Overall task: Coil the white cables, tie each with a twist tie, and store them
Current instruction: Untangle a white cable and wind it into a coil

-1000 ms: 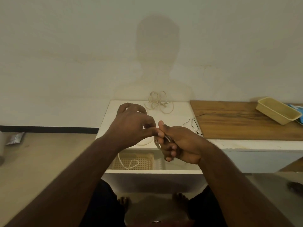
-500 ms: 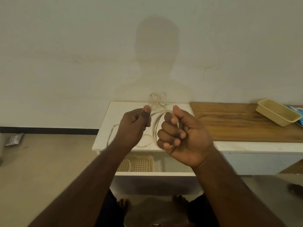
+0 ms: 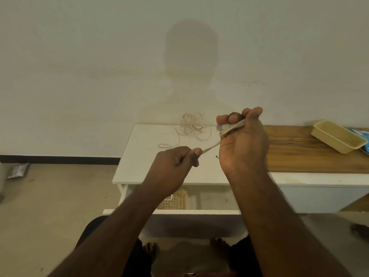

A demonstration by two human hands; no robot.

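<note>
A person's right hand (image 3: 242, 140) is raised above the low white table (image 3: 151, 168), gripping a white cable (image 3: 229, 128) that runs down and left to the left hand (image 3: 175, 164), which pinches it. Behind the hands, a loose tangle of white cables (image 3: 191, 126) lies at the table's back edge, by the wall. Right of it, a rectangular beige plastic tray (image 3: 337, 138) sits on a brown wooden board (image 3: 299, 154). A woven basket (image 3: 175, 200) sits on the shelf beneath.
</note>
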